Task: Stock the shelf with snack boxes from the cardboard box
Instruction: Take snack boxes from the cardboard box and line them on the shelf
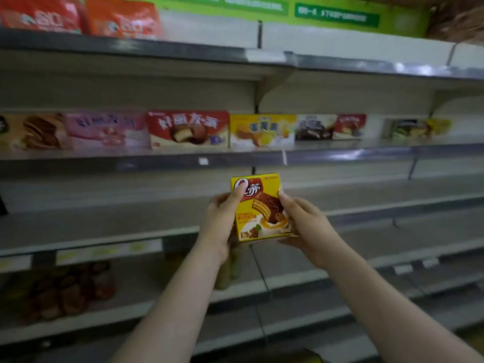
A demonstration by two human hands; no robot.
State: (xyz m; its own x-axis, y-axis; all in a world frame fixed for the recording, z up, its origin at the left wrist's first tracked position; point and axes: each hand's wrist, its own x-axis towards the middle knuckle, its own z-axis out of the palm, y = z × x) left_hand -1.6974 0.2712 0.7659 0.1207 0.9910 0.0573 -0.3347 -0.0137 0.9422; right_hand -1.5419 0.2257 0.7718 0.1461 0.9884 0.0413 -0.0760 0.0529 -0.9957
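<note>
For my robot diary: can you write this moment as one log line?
step: shelving | held: yellow snack box | left hand: grips | right hand: grips | shelf: ahead

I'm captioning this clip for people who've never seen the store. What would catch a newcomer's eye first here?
First, the yellow snack box at centre, held upright between the left hand and right hand in front of a bare grey shelf. Next, the row of colourful snack boxes lined up on the shelf above, and the red bags at top left.
</note>
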